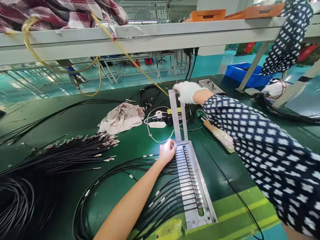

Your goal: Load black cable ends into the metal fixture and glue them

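Note:
A long metal fixture (203, 200) lies on the green table, with a row of black cables (172, 195) laid across it side by side. Their stripped, coloured ends line up along its slot. My bare left hand (167, 150) is at the far end of this row, fingers pinched together over the uppermost black cable; the fingertips partly hide it. In a white glove, my right hand (186, 92) grips the top of the fixture's raised metal frame (174, 113), which stands upright at the far end.
Left lies a large bundle of black cables (75, 150). Beyond are a crumpled cloth (122, 117), a power strip (162, 118) and coiled cable (149, 95). A taped tool (220, 135) lies right. Overhead run a shelf beam (150, 36) and a yellow hose (132, 58); a blue bin (241, 74) stands behind.

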`<action>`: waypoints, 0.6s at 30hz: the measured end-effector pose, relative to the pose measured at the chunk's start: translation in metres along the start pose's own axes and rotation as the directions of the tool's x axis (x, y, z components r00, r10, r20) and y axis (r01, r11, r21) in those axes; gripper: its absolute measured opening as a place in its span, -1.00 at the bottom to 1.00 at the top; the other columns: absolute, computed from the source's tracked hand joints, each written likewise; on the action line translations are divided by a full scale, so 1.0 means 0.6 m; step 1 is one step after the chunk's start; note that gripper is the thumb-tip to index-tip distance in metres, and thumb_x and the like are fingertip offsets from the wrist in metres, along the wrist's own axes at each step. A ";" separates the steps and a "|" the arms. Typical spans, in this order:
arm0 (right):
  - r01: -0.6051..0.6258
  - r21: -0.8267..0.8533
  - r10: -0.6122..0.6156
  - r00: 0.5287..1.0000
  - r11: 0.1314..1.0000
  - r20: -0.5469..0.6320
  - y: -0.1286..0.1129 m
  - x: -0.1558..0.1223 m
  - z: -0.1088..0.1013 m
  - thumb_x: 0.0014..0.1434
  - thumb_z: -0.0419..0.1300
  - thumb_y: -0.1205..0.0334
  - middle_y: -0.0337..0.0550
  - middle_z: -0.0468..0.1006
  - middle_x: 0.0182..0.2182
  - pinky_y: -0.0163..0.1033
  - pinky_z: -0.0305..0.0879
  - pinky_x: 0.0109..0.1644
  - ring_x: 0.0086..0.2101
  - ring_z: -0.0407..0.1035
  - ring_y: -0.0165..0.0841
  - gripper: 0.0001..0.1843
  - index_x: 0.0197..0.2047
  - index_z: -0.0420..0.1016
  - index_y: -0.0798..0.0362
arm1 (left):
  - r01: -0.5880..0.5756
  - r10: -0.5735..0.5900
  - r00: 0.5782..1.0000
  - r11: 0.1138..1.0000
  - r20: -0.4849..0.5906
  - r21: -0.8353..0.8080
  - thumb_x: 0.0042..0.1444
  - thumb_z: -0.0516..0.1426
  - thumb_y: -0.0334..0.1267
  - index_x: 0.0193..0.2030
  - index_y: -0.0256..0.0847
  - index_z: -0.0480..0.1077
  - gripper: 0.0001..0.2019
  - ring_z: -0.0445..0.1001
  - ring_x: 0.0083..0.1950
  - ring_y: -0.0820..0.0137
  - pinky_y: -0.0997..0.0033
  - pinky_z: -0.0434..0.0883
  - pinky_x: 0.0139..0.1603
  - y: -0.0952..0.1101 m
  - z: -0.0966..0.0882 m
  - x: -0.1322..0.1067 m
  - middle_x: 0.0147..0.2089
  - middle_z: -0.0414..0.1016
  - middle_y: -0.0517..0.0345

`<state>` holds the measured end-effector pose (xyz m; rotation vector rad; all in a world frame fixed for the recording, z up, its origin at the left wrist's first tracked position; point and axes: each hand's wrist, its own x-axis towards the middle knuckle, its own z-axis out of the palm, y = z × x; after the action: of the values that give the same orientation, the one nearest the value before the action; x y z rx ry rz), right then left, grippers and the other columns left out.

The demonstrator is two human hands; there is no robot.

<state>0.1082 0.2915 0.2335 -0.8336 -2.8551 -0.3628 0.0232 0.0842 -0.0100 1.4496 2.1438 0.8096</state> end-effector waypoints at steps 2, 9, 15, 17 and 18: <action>0.009 -0.059 -0.007 0.999 0.998 0.040 0.001 0.078 0.044 0.11 0.35 0.31 0.10 0.61 -0.13 0.28 0.28 0.16 -0.02 0.46 0.04 -0.66 -0.05 0.57 0.26 | -0.011 0.011 1.000 1.000 -0.009 -0.008 0.20 0.16 -0.24 -0.15 -0.18 0.43 -0.88 0.42 -0.32 0.43 0.37 0.32 -0.14 -0.002 0.000 0.000 -0.37 0.46 0.28; -0.034 -0.176 0.051 0.994 0.984 0.094 -0.050 0.189 0.181 0.46 0.12 0.26 -0.07 0.59 -0.13 0.09 0.27 0.25 0.08 0.45 -0.22 -0.71 -0.22 0.53 0.29 | -0.034 0.034 0.999 0.999 -0.009 -0.031 0.21 0.07 -0.27 -0.14 -0.14 0.36 -0.89 0.50 -0.19 0.36 0.32 0.28 -0.03 -0.015 0.007 0.002 -0.34 0.48 0.27; -0.095 -0.101 0.108 0.984 0.990 0.138 -0.044 0.204 0.251 0.39 0.25 0.21 -0.06 0.59 -0.08 0.05 0.39 0.17 -0.01 0.49 -0.26 -0.80 -0.08 0.53 0.20 | -0.033 0.033 0.999 0.999 -0.001 -0.019 0.24 0.06 -0.26 -0.11 -0.13 0.36 -0.88 0.52 -0.14 0.34 0.22 0.21 0.07 -0.020 0.009 0.003 -0.32 0.50 0.28; -0.113 -0.023 0.115 0.986 0.993 0.119 -0.043 0.197 0.259 0.39 0.25 0.22 -0.06 0.59 -0.09 0.03 0.41 0.15 -0.05 0.51 -0.29 -0.80 -0.07 0.52 0.21 | -0.022 0.022 1.000 1.000 0.007 -0.010 0.24 0.07 -0.26 -0.10 -0.12 0.36 -0.87 0.52 -0.13 0.33 0.20 0.19 0.09 -0.019 0.009 0.005 -0.31 0.52 0.28; -0.112 0.027 0.109 0.989 0.993 0.095 -0.045 0.190 0.259 0.40 0.24 0.23 -0.05 0.58 -0.08 0.01 0.40 0.15 -0.06 0.51 -0.31 -0.80 -0.07 0.52 0.23 | -0.014 0.014 1.000 1.000 0.010 -0.004 0.24 0.07 -0.26 -0.09 -0.12 0.36 -0.87 0.52 -0.13 0.33 0.18 0.19 0.10 -0.018 0.008 0.006 -0.31 0.52 0.28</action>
<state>-0.0127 0.3697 0.1029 -1.0241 -2.8747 -0.2692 0.0175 0.0856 -0.0213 1.4654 2.1260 0.8097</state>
